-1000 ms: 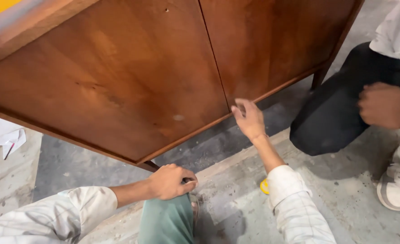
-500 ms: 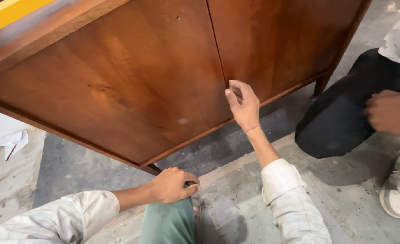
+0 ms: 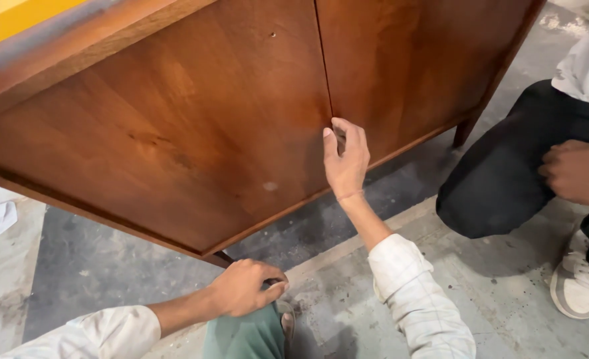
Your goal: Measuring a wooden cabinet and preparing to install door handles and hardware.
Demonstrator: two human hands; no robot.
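The right hand (image 3: pixel 345 159) lays loosely open fingertips along the seam between two brown wooden cabinet doors (image 3: pixel 195 126), best pried gently, while the left hand (image 3: pixel 244 287) rests closed on the knee (image 3: pixel 244 336).

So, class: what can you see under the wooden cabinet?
Under the wooden cabinet lies grey concrete floor, with one dark leg near the left hand and another leg farther right. Anything deeper underneath is covered by the cabinet itself.

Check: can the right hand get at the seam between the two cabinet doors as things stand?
Probably yes. The right hand is already at the vertical seam between the two brown wooden doors, fingertips on it near the lower edge. Nothing lies between them. The left hand rests low on the knee, clear of it.
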